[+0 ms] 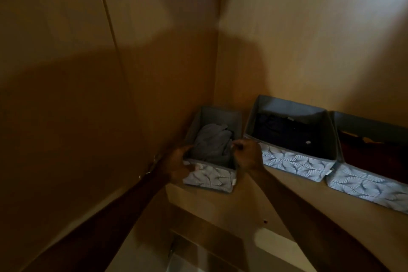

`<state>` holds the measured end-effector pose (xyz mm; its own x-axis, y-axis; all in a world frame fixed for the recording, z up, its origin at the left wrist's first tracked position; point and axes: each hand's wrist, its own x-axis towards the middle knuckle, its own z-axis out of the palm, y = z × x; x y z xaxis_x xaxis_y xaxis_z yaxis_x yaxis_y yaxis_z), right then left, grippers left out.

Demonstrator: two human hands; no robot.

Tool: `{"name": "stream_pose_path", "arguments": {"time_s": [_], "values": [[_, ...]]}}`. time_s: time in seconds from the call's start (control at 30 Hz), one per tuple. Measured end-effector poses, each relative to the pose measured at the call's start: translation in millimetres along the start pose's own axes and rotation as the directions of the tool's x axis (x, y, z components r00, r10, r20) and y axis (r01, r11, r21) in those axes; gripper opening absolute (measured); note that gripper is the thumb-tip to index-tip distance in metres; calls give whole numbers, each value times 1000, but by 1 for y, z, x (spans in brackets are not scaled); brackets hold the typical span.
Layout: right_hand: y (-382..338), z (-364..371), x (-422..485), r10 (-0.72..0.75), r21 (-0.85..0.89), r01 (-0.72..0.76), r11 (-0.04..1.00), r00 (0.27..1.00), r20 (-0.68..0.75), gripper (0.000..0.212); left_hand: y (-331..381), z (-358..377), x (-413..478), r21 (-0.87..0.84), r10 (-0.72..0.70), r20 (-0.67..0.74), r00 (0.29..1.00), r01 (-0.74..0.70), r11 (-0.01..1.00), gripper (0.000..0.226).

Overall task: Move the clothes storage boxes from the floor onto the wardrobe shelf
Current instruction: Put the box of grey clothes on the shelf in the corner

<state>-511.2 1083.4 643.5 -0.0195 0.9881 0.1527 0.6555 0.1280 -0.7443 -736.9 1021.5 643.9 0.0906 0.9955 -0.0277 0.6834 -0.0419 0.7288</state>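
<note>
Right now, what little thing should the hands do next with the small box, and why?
Probably push the small box further back toward the corner. Both the left hand and the right hand grip its front corners, and its front edge seems to hang over the shelf edge, while the middle box sits further in.

Both hands, left hand [180, 166] and right hand [247, 153], clasp the small box [212, 178] on the shelf [254, 203].

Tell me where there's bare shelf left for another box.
Little shows. A bare wedge of shelf lies behind the small box, held by both hands, and the middle box. Middle and right box touch. The left corner is filled.
</note>
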Motion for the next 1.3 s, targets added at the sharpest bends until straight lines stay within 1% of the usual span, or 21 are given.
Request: {"name": "stream_pose_path", "arguments": {"time_s": [0.03,0.07,0.13,0.17,0.2,0.23,0.27,0.33,0.37,0.4,0.43,0.47,0.57,0.63,0.73,0.87,0.97,1.03,1.13,1.3], "values": [[-1,2,1,-33,20,33,999,999,3,12,-5,0,7,-8,-23,-94,995,22,1000,68],[-2,3,2,-79,26,79,997,997,13,11,-9,1,14,18,-44,-178,983,47,999,66],[-4,3,1,-180,-20,182,983,980,82,19,-18,4,30,86,-82,-305,949,114,990,64],[-4,2,-1,-215,-80,226,971,968,128,23,-21,7,37,108,-104,-359,928,152,982,62],[-4,1,-3,-246,-186,276,943,955,167,35,-21,11,42,131,-119,-403,908,186,974,59],[-2,1,-3,-283,-304,332,893,939,193,45,-21,15,48,146,-130,-434,892,212,966,55],[0,0,-2,-324,-401,379,834,925,201,49,-17,19,51,178,-125,-466,876,231,957,52],[4,-1,2,-395,-510,437,741,898,195,41,-13,27,62,254,-69,-539,840,240,937,46],[4,-1,5,-421,-532,447,719,889,178,36,-11,30,65,251,-59,-564,823,239,938,45],[4,-1,9,-430,-546,441,712,889,158,31,-9,30,69,209,-70,-573,816,228,951,43],[4,1,11,-442,-564,435,702,887,133,27,-8,30,73,163,-82,-561,824,206,965,41],[4,2,15,-441,-586,421,692,890,119,24,-7,29,76,142,-85,-528,845,186,972,41],[2,5,24,-408,-632,363,685,909,81,21,-9,31,87,190,-11,-500,866,123,974,45],[1,6,31,-390,-665,314,678,920,36,20,-14,33,95,196,27,-461,887,72,978,54],[-1,8,43,-351,-720,239,651,936,-6,18,-17,33,104,257,39,-389,920,67,964,64],[-5,9,57,-287,-762,155,629,957,-42,14,-21,31,114,184,92,-305,948,-36,982,70],[-7,6,62,-275,-764,139,630,960,-52,9,-23,27,122,129,93,-241,966,-63,990,73],[-8,3,65,-259,-765,133,630,965,-46,9,-23,25,126,108,107,-205,973,-86,990,76],[-9,0,72,-252,-773,123,622,966,-49,15,-20,20,133,116,126,-163,979,-108,987,81],[-9,0,79,-224,-763,104,638,973,-55,14,-20,13,141,131,98,-92,991,-85,988,93]]}}
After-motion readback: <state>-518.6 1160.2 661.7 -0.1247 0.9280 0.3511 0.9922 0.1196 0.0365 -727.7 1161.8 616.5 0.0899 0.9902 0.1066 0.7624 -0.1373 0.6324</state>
